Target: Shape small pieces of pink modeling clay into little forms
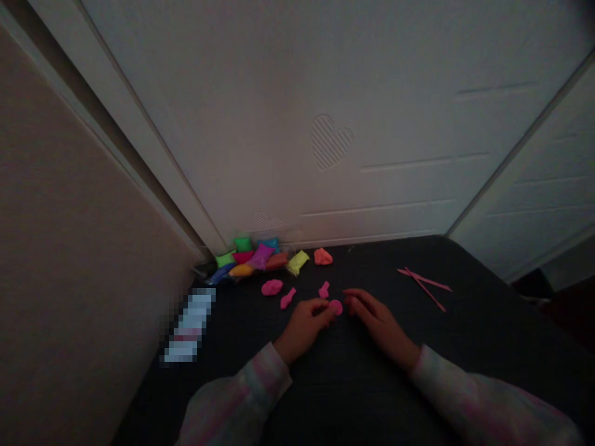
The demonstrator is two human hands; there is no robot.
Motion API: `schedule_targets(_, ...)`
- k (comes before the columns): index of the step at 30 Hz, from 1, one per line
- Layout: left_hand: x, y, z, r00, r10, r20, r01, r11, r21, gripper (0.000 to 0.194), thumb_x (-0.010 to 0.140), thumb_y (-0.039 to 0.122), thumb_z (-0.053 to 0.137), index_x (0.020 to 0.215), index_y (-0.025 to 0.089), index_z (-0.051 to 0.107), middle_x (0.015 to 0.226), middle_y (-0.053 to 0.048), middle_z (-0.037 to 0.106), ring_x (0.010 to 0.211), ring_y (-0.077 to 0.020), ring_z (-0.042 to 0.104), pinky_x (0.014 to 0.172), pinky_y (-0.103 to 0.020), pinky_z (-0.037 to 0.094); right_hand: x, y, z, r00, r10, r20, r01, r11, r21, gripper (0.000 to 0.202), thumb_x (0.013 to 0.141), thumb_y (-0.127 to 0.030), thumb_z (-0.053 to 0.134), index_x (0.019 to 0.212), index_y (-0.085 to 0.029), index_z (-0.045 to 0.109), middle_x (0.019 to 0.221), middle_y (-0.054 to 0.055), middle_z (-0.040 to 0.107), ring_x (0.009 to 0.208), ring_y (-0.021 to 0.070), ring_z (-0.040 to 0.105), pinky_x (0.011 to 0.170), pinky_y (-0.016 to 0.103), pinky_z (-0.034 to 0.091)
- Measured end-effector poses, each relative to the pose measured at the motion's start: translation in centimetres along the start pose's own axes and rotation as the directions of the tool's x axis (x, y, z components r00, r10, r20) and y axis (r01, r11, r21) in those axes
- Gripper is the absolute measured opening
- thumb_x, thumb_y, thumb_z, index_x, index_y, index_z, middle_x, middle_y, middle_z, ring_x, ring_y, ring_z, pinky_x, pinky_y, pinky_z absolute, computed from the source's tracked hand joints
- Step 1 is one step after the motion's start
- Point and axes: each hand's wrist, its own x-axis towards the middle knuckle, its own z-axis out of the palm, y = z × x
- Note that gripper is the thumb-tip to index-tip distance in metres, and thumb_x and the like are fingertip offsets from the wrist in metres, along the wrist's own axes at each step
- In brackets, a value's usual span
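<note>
Dark table (351, 390) | left hand (309, 323): 1 pink disc (337, 307) | 2 sticks (426, 290)

Single head-worn cam looks forward and down from the near side, above the desk (353, 396), hands (304, 325) at middling range, pale panel (260, 124) closing the far side, brownish surface (69, 248) along the left.

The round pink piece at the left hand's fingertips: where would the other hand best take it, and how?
The round pink piece is probably best pinched lightly by its right edge, coming from the right. The left hand covers its left side, while that rounded edge is exposed, facing the nearby right hand.
</note>
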Motion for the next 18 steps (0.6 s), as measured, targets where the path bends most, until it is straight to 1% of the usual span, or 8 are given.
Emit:
schedule_targets(2, 0.0, -0.4, -0.6, 0.999, -0.028, -0.043, 0.026, 0.999, -0.048, 0.027, 0.077, 0.04, 0.055, 0.07, 0.015, 0.062, 0.063, 0.001, 0.055, 0.058, -0.0123, 0.048, 0.058, -0.026, 0.038, 0.3, -0.3, 1.9, 1.0, 0.014, 0.022, -0.016, 0.995, 0.095, 0.039, 0.083, -0.044, 0.043, 0.104, -0.017, 0.06, 0.088, 0.005, 0.067, 0.077, 0.0173, 0.062, 0.072, 0.03, 0.05)
schedule_targets(4, -0.1, -0.6, -1.1, 0.997, -0.046, -0.068, 0.04, 0.996, -0.08, 0.025, 0.076, 0.038, 0.057, 0.066, 0.015, 0.061, 0.06, 0.002, 0.054, 0.058, -0.0121, 0.047, 0.06, -0.026, 0.039, 0.7, -0.6, 3.6, 0.999, 0.029, 0.02, -0.032, 0.984, 0.178, 0.038, 0.082, -0.043, 0.045, 0.104, -0.016, 0.06, 0.09, 0.006, 0.067, 0.075, 0.0164, 0.062, 0.069, 0.03, 0.05)
schedule_targets(7, -0.1, -1.1, -1.3, 0.994, -0.07, -0.089, 0.06, 0.992, -0.115, 0.02, 0.073, 0.033, 0.06, 0.064, 0.016, 0.061, 0.058, 0.002, 0.054, 0.056, -0.0118, 0.047, 0.06, -0.026, 0.04, 1.4, -0.9, 4.9, 0.999, 0.037, 0.012, -0.038, 0.966, 0.254, 0.029, 0.079, -0.041, 0.051, 0.088, -0.017, 0.064, 0.083, 0.004, 0.066, 0.073, 0.0162, 0.061, 0.068, 0.029, 0.049)
schedule_targets(9, -0.1, -1.4, -1.3, 0.991, -0.089, -0.101, 0.074, 0.988, -0.137, 0.016, 0.072, 0.032, 0.062, 0.069, 0.016, 0.063, 0.061, 0.002, 0.057, 0.056, -0.0118, 0.048, 0.059, -0.026, 0.04, 1.7, -0.9, 5.0, 0.999, 0.036, 0.005, -0.036, 0.96, 0.277, 0.023, 0.076, -0.038, 0.055, 0.077, -0.018, 0.065, 0.078, 0.003, 0.064, 0.075, 0.0165, 0.06, 0.071, 0.03, 0.047)
schedule_targets(11, 0.0, -1.7, -1.2, 0.988, -0.105, -0.112, 0.086, 0.983, -0.16, 0.017, 0.071, 0.032, 0.064, 0.076, 0.016, 0.065, 0.066, 0.001, 0.059, 0.056, -0.0119, 0.049, 0.059, -0.026, 0.041, 1.8, -0.8, 4.8, 0.999, 0.046, 0.001, -0.044, 0.955, 0.294, 0.02, 0.075, -0.036, 0.056, 0.073, -0.018, 0.065, 0.076, 0.002, 0.063, 0.076, 0.0166, 0.059, 0.073, 0.03, 0.046)
schedule_targets(14, 0.2, -2.0, -1.2, 0.983, -0.123, -0.138, 0.096, 0.977, -0.188, 0.019, 0.07, 0.032, 0.065, 0.078, 0.016, 0.066, 0.066, 0.001, 0.06, 0.057, -0.0119, 0.05, 0.059, -0.026, 0.041, 1.8, -0.5, 4.5, 0.997, 0.071, 0.019, -0.073, 0.944, 0.321, 0.02, 0.076, -0.036, 0.056, 0.073, -0.018, 0.065, 0.074, 0.001, 0.064, 0.074, 0.0163, 0.059, 0.072, 0.031, 0.046)
schedule_targets(18, 0.4, -2.3, -1.3, 0.974, -0.137, -0.183, 0.098, 0.974, -0.204, 0.016, 0.069, 0.032, 0.067, 0.07, 0.016, 0.067, 0.055, 0.004, 0.054, 0.056, -0.0114, 0.048, 0.058, -0.025, 0.039, 1.5, -0.3, 4.5, 0.994, 0.085, 0.066, -0.103, 0.932, 0.347, 0.021, 0.076, -0.037, 0.058, 0.082, -0.019, 0.066, 0.075, 0.001, 0.066, 0.072, 0.016, 0.059, 0.068, 0.029, 0.046)
